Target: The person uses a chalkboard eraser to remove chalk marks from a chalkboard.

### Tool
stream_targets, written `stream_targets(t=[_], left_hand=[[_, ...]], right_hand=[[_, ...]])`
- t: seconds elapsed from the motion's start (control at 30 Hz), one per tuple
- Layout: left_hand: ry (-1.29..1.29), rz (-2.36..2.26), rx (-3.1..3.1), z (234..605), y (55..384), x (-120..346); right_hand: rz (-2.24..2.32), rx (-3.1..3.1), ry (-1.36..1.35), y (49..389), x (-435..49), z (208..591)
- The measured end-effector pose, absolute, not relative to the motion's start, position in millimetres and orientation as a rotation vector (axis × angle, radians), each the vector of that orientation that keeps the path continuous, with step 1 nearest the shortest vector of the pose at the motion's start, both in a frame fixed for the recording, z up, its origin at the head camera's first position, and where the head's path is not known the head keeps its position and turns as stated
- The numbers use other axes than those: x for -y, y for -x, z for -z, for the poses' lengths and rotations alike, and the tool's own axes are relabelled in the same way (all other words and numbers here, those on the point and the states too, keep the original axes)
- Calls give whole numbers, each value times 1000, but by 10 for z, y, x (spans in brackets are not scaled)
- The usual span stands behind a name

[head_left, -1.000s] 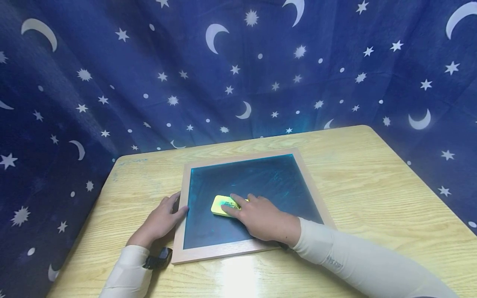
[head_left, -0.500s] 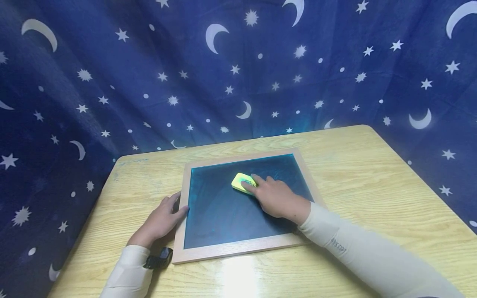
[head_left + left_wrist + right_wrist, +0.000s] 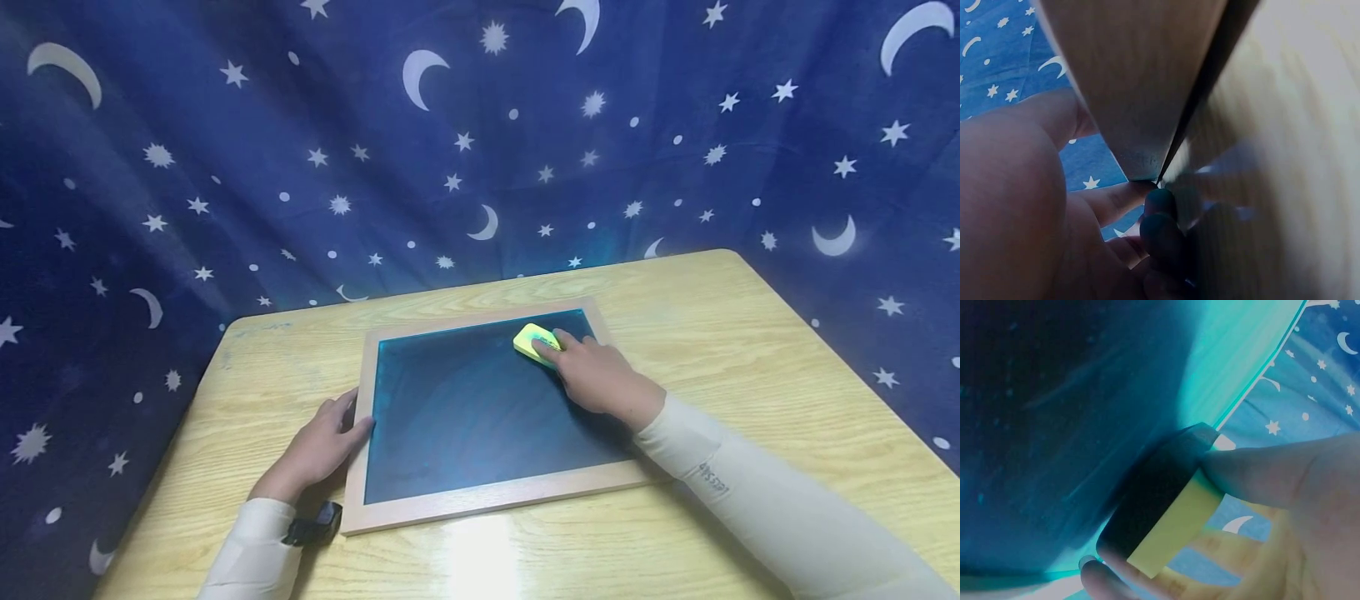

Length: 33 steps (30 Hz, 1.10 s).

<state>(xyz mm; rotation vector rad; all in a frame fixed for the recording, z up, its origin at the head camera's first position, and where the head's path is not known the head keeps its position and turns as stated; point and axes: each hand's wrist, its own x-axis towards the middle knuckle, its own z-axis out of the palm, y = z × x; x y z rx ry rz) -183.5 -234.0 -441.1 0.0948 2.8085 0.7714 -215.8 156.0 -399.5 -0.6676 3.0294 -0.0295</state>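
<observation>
A blackboard [image 3: 465,417] in a light wooden frame lies on the table, its dark face marked with faint bluish smears. My right hand [image 3: 600,375] holds a yellow chalkboard eraser [image 3: 529,337] near the board's upper right corner. In the right wrist view the eraser [image 3: 1185,519] is pinched between thumb and fingers, its dark pad towards the board's face. My left hand [image 3: 318,446] grips the frame's left side, thumb on top. The left wrist view shows the fingers [image 3: 1116,200] at the side of the wooden frame [image 3: 1135,81], close to the tabletop.
A wood-grain table [image 3: 750,383] carries the board, with bluish chalk traces at its far left corner. A blue curtain [image 3: 390,167] with moons and stars hangs behind and at both sides. A black device [image 3: 318,523] is strapped to the left wrist.
My right hand has slid the eraser up and right across the board, and fewer blue chalk marks show. My left hand stays on the frame. The head view has shifted slightly.
</observation>
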Motion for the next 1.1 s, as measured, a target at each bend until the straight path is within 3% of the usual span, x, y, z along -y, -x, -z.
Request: stream_targets(t=[0.47, 1.1], left_hand=[[-100, -770, -2807, 4388, 1824, 2332], [-92, -747, -2812, 4389, 1816, 2320]], right_hand=[[24, -3045, 765, 2036, -1369, 4024], [-144, -2982, 1085, 1527, -812, 4033]])
